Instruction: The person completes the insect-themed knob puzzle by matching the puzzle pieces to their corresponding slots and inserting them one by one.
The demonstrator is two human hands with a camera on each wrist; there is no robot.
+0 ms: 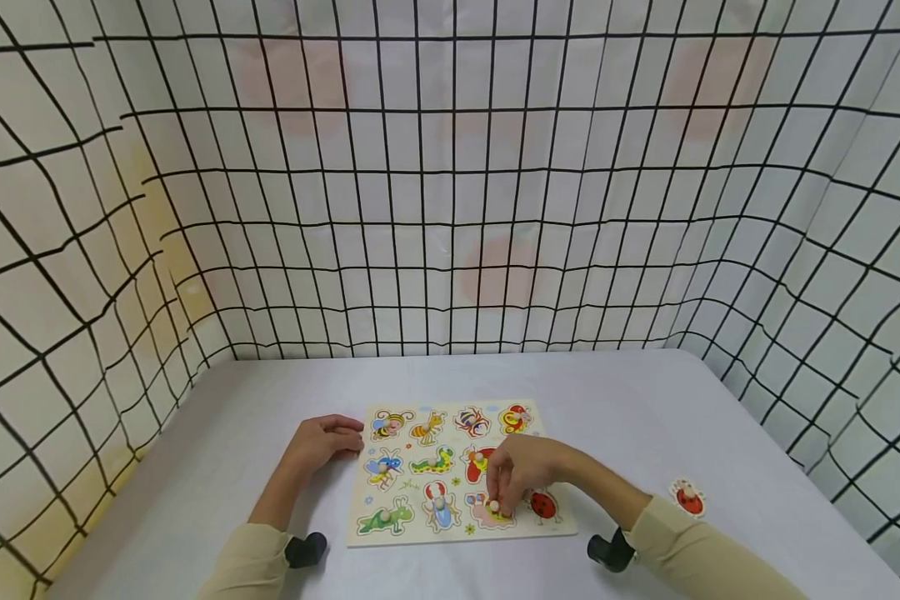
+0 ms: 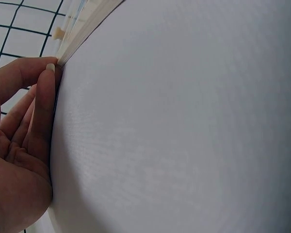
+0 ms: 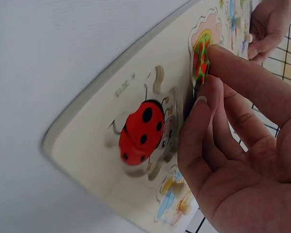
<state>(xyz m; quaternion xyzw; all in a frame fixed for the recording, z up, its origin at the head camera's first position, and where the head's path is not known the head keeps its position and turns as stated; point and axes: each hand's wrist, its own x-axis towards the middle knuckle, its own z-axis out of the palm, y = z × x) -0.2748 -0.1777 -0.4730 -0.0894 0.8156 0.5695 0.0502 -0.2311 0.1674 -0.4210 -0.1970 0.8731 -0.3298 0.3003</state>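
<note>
A wooden knob puzzle board [image 1: 412,537] with printed insects lies flat on the table. My right hand [image 1: 521,468] pinches a small green puzzle piece with red spots [image 3: 202,57] over a pink-printed recess in the front row. The fingers cover part of this piece. Beside it, a ladybug recess [image 3: 143,128] shows its printed picture at the front right corner. My left hand [image 1: 324,442] touches the board's left edge with bent, relaxed fingers; thumb and index fingertips [image 2: 49,68] meet at that edge.
A ladybug puzzle piece [image 1: 688,497] lies alone on the white table [image 1: 615,400], right of the board and near my right forearm. Black grid netting [image 1: 450,192] over white cloth rises behind the table and at both sides.
</note>
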